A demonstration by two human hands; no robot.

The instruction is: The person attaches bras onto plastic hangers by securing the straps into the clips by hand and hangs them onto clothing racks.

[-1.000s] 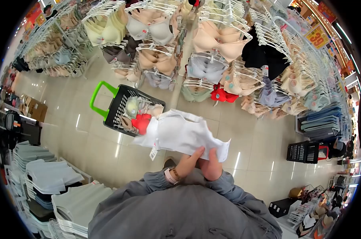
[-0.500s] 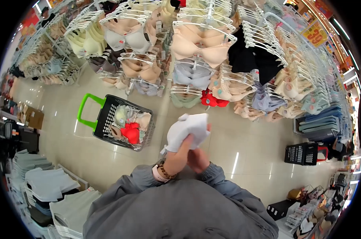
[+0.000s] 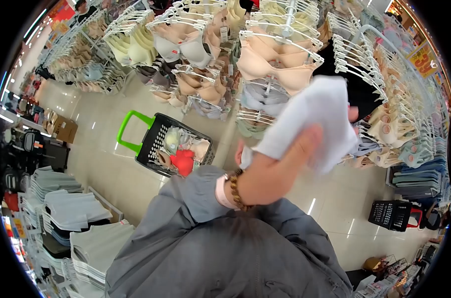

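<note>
The folded white garment is raised in front of the racks, blurred by motion. My left hand, with a bead bracelet and a pale band at the wrist, grips it, thumb on the near side and fingertips showing past its far edge. Behind the left wrist, most of my right hand is hidden; a few fingers show beside a small white part of cloth, and their hold is unclear. To the left, a black basket with a green handle stands on the floor, holding a red garment and several pale ones.
Racks of hanging bras stand ahead. Stacked pale garments lie at lower left, and folded blue clothes at right. Another black basket stands on the right floor. A cardboard box and a person are farther left.
The white garment was spread out, then bunched up, and is now lifted forward and right in my left hand. My right hand has gone largely behind the left wrist.
</note>
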